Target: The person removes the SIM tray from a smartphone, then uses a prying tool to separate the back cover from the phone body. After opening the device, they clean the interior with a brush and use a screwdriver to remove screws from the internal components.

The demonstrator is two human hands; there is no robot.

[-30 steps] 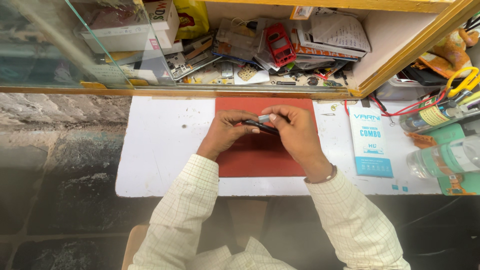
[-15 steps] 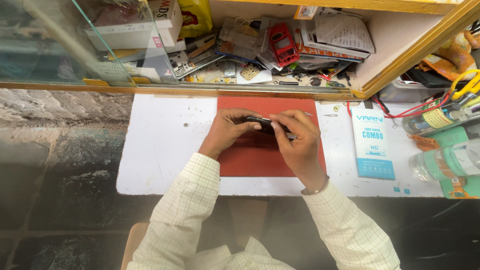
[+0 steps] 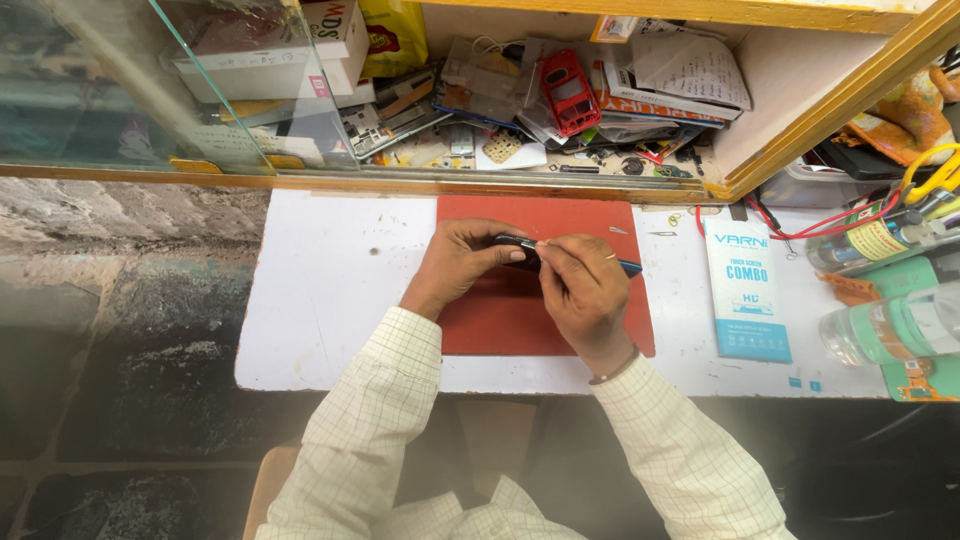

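Both my hands meet over a red mat [image 3: 590, 225] on a white worktop [image 3: 330, 290]. My left hand [image 3: 455, 262] grips one end of a small dark device [image 3: 516, 243], probably a phone, held just above the mat. My right hand [image 3: 582, 290] covers the device's other end with closed fingers and holds a thin blue-handled tool [image 3: 628, 267] that sticks out to the right. The tool's tip and most of the device are hidden by my fingers.
A blue-and-white flat packet [image 3: 746, 290] lies right of the mat. A glass-fronted shelf [image 3: 540, 90] behind holds boxes, a red phone frame [image 3: 568, 90], papers and small parts. Bottles [image 3: 890, 325], red wires [image 3: 830, 225] and clutter crowd the right edge. Stone floor lies left.
My hands stay together over the mat; the right hand has shifted slightly along the device. Nothing else moved.
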